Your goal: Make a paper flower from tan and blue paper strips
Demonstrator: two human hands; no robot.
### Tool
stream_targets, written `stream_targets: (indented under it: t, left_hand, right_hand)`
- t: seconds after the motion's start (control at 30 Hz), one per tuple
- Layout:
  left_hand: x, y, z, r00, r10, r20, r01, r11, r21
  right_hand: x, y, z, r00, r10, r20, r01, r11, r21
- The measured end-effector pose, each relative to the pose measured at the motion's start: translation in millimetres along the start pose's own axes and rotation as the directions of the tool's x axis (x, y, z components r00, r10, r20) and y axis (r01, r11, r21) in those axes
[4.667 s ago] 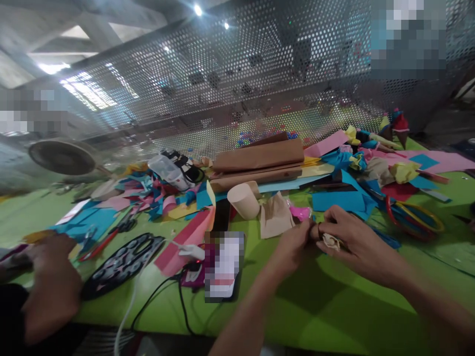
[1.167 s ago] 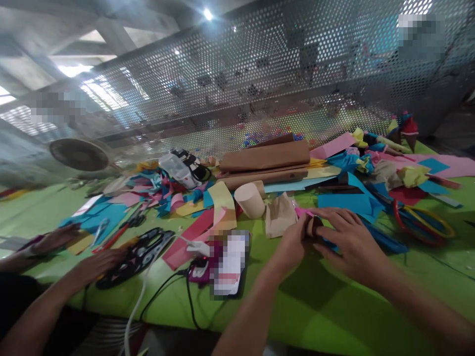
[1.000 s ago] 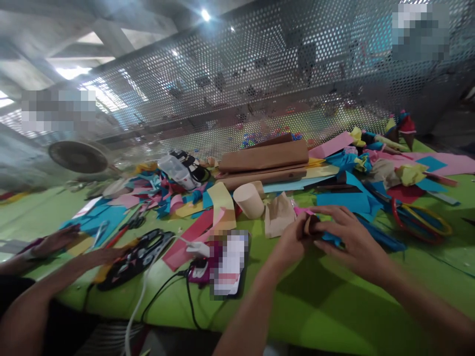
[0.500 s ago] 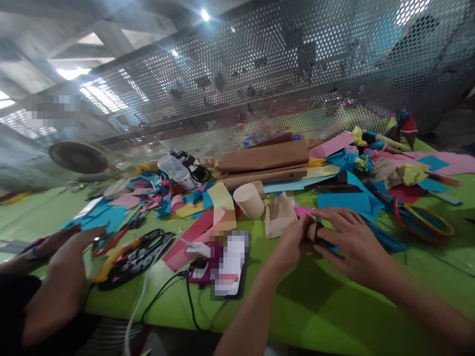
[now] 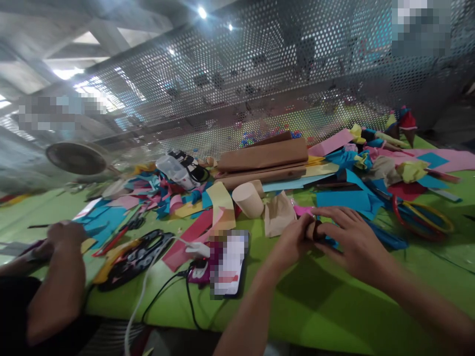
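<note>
My left hand (image 5: 296, 238) is closed on a small brown piece of paper (image 5: 316, 230) that looks curled or rolled. From the other side, my right hand (image 5: 347, 235) grips the same piece with bent fingers. Much of it is hidden by the fingers. A bit of bright pink paper (image 5: 303, 210) shows just behind my hands. A crumpled tan paper piece (image 5: 277, 217) stands beside my left hand, and blue paper (image 5: 343, 203) lies beyond my right.
Scissors with red and yellow handles (image 5: 423, 217) lie right. A phone (image 5: 232, 264), charging cables and a tan roll (image 5: 249, 200) are left of my hands. Brown paper rolls (image 5: 263, 155) lie behind. A co-worker's hand (image 5: 67, 237) is at far left, near other scissors (image 5: 122, 232).
My hands stay almost in place around the brown paper, with slight finger shifts. The co-worker's near hand has moved left and up, and a thin dark stick-like thing now shows beside it.
</note>
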State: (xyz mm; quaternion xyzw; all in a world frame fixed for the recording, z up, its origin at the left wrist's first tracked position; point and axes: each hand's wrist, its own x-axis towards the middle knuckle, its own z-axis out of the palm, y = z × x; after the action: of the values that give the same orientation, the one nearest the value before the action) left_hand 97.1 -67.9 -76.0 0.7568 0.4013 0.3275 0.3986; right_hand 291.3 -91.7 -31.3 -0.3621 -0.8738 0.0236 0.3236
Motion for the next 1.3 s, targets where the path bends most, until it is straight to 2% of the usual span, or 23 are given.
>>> stream_targets:
  t: [0.37, 0.6, 0.73, 0.87, 1.03, 1.2, 1.3]
  left_hand:
    - [-2.5, -4.9, 2.4, 0.999, 0.032, -0.019, -0.035, 0.984, -0.173]
    - [-0.5, -1.4, 6.4, 0.999, -0.041, 0.007, 0.04, 0.911, -0.41]
    - [0.2, 1.8, 4.3, 0.999, -0.041, 0.005, 0.04, 0.925, -0.378]
    - [-0.2, 0.4, 3.6, 1.0, -0.01, 0.016, 0.014, 0.951, -0.309]
    - [-0.4, -4.0, 8.5, 0.999, -0.048, -0.008, 0.043, 0.948, -0.317]
    - [-0.1, -3.7, 9.8, 0.998, -0.062, -0.015, 0.051, 0.913, -0.405]
    - [-0.7, -4.8, 6.8, 0.998, -0.055, -0.029, 0.042, 0.941, -0.335]
  right_hand:
    - [-1.7, -1.1, 4.2, 0.999, -0.013, 0.043, 0.015, 0.999, -0.036]
    - [-0.9, -1.8, -2.5, 1.0, 0.02, 0.005, -0.021, 0.994, 0.108]
    - [-0.5, -3.6, -3.3, 1.0, 0.0, -0.018, 0.002, 0.996, 0.084]
    - [-1.6, -2.3, 2.6, 1.0, -0.018, 0.023, 0.017, 1.0, 0.024]
    - [-2.1, -1.4, 7.4, 1.0, 0.018, 0.017, -0.017, 0.999, -0.037]
    - [-0.6, -1.8, 2.4, 0.998, 0.059, -0.006, -0.059, 0.998, 0.022]
    - [0.6, -1.3, -2.7, 0.997, 0.065, -0.041, -0.063, 0.997, 0.045]
